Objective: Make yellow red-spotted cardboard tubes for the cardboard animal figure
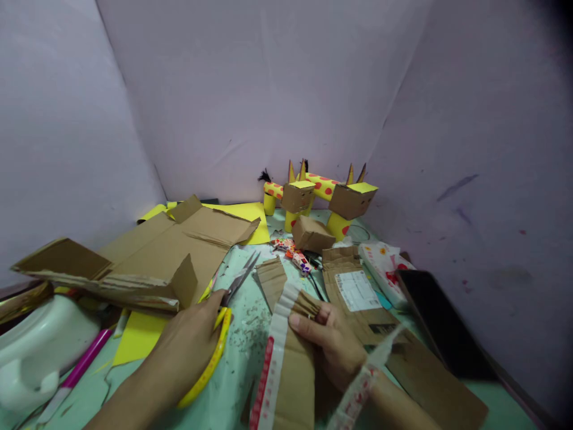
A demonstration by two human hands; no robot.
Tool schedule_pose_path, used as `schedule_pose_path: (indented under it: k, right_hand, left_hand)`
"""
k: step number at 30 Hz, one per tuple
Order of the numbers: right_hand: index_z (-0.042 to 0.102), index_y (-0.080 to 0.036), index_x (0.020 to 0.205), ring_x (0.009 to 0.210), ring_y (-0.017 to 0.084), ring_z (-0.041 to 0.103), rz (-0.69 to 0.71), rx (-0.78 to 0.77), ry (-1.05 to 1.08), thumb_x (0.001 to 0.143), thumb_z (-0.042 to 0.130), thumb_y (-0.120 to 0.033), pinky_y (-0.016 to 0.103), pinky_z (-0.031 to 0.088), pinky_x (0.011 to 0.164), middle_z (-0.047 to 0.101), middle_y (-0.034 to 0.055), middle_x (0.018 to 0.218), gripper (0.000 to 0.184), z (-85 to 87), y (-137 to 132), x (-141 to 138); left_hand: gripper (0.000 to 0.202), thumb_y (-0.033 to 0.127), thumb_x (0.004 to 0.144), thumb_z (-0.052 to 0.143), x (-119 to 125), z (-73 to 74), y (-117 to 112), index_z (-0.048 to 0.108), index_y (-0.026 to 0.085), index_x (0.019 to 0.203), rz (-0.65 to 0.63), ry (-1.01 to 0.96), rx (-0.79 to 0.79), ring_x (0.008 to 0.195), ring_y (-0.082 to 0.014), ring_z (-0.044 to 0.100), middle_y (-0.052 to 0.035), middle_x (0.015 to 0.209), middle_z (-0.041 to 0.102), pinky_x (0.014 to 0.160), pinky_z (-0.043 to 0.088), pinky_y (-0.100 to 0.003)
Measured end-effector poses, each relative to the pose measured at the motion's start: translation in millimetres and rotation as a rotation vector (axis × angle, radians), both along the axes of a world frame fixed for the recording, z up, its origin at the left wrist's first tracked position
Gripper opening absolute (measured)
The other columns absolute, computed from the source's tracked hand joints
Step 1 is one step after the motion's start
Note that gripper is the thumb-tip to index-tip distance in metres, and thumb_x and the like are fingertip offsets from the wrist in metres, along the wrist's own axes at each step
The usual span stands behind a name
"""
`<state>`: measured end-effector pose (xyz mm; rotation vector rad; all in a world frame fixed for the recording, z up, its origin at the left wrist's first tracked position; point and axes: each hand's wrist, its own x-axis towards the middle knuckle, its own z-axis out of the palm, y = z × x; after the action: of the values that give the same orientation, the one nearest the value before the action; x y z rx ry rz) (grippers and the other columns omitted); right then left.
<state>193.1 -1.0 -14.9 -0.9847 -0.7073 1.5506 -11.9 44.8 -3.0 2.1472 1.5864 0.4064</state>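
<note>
My left hand [194, 327] is closed round a pair of scissors [206, 375] with yellow handles. Their metal blades point away from me and stand slightly apart. In my right hand [333, 341] is a piece of cardboard [293, 376], pinched between thumb and fingers. White tape with red print runs along its left side. A loose strip of clear tape [358, 391] with red marks lies across my right wrist. Just beyond the held piece is a small cardboard scrap [271, 278].
At left lie a flattened cardboard box [152, 251], yellow paper [141, 337], a white mug [40, 346] and a purple marker [87, 358]. Two cardboard-headed giraffe figures [299, 197] stand behind, near a glue gun [298, 258]. Cardboard [430, 364] and a phone [443, 322] lie at right.
</note>
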Motion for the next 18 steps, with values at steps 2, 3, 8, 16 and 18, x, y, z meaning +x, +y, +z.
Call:
schedule_pose_path:
  k: [2, 3, 8, 16, 18]
  right_hand:
    - [0.066, -0.012, 0.071, 0.048, 0.015, 0.06, -0.171, -0.082, 0.078, 0.046, 0.083, -0.026, 0.026, 0.048, 0.051, 0.066, 0.0009, 0.054, 0.033, -1.0, 5, 1]
    - [0.066, -0.012, 0.073, 0.047, 0.015, 0.06, -0.245, -0.107, 0.089, 0.045, 0.083, -0.026, 0.025, 0.048, 0.049, 0.067, 0.001, 0.055, 0.035, -0.9, 8, 3]
    - [0.066, -0.013, 0.074, 0.045, 0.014, 0.06, -0.373, -0.126, 0.073, 0.047, 0.083, -0.026, 0.021, 0.047, 0.041, 0.067, -0.0006, 0.055, 0.034, 2.9, 16, 12]
    - [0.063, -0.015, 0.071, 0.047, 0.015, 0.061, -0.457, -0.078, 0.101, 0.052, 0.08, -0.027, 0.021, 0.049, 0.038, 0.067, -0.0015, 0.055, 0.029, 9.4, 18, 19]
    - [0.062, -0.016, 0.072, 0.05, 0.015, 0.062, -0.49, -0.065, 0.104, 0.052, 0.08, -0.026, 0.022, 0.05, 0.041, 0.065, -0.0031, 0.055, 0.029, 10.1, 21, 24]
  left_hand:
    - [0.045, 0.025, 0.078, 0.044, 4, -1.9, 0, 0.051, 0.014, 0.121, 0.001, 0.151, -0.025, 0.099, -0.0335, 0.061, -0.0175, 0.109, 0.065, 0.08, 0.045, -0.043]
    - [0.049, 0.027, 0.077, 0.046, 6, -4.2, 0, 0.048, 0.013, 0.124, -0.001, 0.178, -0.021, 0.104, -0.0336, 0.058, -0.0183, 0.115, 0.061, 0.084, 0.043, -0.044]
    - [0.044, 0.036, 0.081, 0.042, 7, -8.3, 2, 0.056, 0.013, 0.116, 0.002, -0.022, 0.134, 0.104, -0.0294, 0.057, -0.0151, 0.116, 0.059, 0.087, 0.043, -0.041]
    - [0.036, 0.048, 0.069, 0.059, 17, 6.8, -7, 0.065, 0.014, 0.079, -0.171, -0.497, -0.463, 0.065, -0.0174, 0.06, -0.0034, 0.073, 0.066, 0.056, 0.045, -0.024]
    - [0.036, 0.048, 0.066, 0.062, 18, 5.0, -5, 0.062, 0.013, 0.072, -0.161, -0.553, -0.582, 0.054, -0.0132, 0.054, -0.0013, 0.063, 0.061, 0.049, 0.042, -0.022]
